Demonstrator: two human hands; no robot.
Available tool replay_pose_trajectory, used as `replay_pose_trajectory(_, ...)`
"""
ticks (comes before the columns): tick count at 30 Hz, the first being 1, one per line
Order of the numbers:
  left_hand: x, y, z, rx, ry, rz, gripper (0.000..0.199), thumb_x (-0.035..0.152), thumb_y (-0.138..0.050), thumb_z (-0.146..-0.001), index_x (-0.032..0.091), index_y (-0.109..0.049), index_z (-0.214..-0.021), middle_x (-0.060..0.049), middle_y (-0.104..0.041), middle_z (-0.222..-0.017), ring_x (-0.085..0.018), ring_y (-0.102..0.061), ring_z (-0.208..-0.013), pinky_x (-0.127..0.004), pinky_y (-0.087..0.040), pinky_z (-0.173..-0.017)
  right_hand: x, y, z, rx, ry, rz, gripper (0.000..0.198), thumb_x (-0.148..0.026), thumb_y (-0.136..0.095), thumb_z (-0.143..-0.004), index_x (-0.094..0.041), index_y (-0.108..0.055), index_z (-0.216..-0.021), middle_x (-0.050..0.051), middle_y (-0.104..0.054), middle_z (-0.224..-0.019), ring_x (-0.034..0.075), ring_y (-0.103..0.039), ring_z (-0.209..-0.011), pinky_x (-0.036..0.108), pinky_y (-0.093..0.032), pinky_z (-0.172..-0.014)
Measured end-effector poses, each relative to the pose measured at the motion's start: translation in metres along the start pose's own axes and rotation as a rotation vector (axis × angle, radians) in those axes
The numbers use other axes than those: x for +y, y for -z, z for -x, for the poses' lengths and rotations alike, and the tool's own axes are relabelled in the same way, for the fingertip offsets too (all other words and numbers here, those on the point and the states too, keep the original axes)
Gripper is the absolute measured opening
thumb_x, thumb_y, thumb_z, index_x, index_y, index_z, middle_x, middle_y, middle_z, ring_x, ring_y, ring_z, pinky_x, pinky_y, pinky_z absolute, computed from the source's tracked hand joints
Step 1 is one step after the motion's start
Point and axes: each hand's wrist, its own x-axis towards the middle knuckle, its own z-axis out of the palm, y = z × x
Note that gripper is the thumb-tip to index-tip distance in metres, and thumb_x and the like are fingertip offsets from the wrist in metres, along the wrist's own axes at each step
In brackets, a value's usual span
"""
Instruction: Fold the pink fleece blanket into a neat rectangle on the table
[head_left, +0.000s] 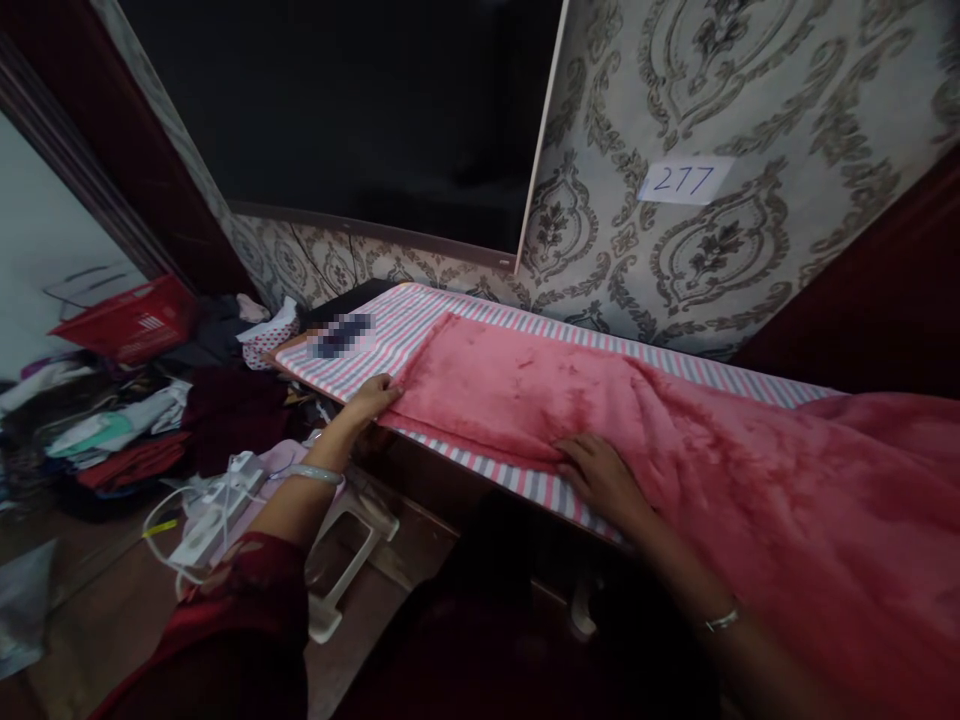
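Note:
A pink plush blanket [517, 375] lies over an ironing board [401, 325] with a pink, grey and white striped cover. It spreads to the right and hangs over the board's near side there. At the blanket's left near corner, my left hand [373, 397] has its fingers closed on the edge. My right hand [600, 475] lies open on the blanket near its front edge, fingers stretched out and pressing on the plush. A blurred dark object [343, 335] rests at the board's left end.
A large black screen [360, 110] hangs on the patterned wall, with a paper [686, 180] reading 277 to its right. On the left are piled clothes [127, 430] and a red bag [131, 318]. A power strip [217, 510] with white cables and a white plastic stool [349, 560] stand below.

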Motion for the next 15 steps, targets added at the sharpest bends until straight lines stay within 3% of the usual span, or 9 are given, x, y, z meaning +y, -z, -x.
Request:
replay_pose_trajectory(4, 0.000, -0.007, -0.002, 0.054, 0.031, 0.025, 0.038, 0.042, -0.072, -0.069, 0.022, -0.057, -0.098, 0.002, -0.057, -0.073, -0.017, -0.055, -0.064, -0.025, -0.040, -0.055, -0.002, -0.003, 0.001, -0.023, -0.021, 0.111, 0.043, -0.029, -0.057, -0.090, -0.020, -0.060, -0.133, 0.014, -0.065, -0.126, 0.031, -0.058, -0.116, 0.050, -0.047, -0.097)
replay_pose_trajectory(9, 0.012, -0.017, -0.009, 0.017, -0.015, 0.072, 0.057, 0.023, -0.070, -0.066, 0.019, -0.060, -0.122, 0.001, -0.061, -0.076, -0.016, -0.057, -0.067, -0.025, -0.045, -0.061, 0.003, -0.007, -0.009, -0.084, -0.053, 0.178, 0.049, -0.010, -0.042, -0.089, -0.021, -0.061, -0.133, 0.013, -0.068, -0.121, 0.027, -0.062, -0.107, 0.044, -0.051, -0.090)
replay_pose_trajectory(12, 0.038, -0.004, -0.030, -0.059, -0.025, 0.116, 0.058, 0.017, -0.067, -0.065, 0.019, -0.064, -0.123, 0.003, -0.060, -0.069, -0.012, -0.049, -0.055, -0.023, -0.041, -0.055, 0.007, 0.000, -0.028, -0.075, -0.067, 0.155, 0.055, -0.006, -0.041, -0.085, -0.022, -0.062, -0.133, 0.011, -0.070, -0.112, 0.024, -0.064, -0.100, 0.039, -0.053, -0.087)
replay_pose_trajectory(15, 0.077, 0.031, -0.059, -0.089, -0.067, 0.183, 0.045, 0.015, -0.068, -0.060, 0.018, -0.074, -0.105, -0.002, -0.069, -0.081, -0.011, -0.050, -0.058, -0.022, -0.042, -0.055, -0.001, 0.018, -0.061, 0.074, -0.075, 0.109, 0.053, -0.009, -0.043, -0.085, -0.021, -0.061, -0.133, 0.010, -0.069, -0.114, 0.025, -0.064, -0.105, 0.041, -0.052, -0.092)
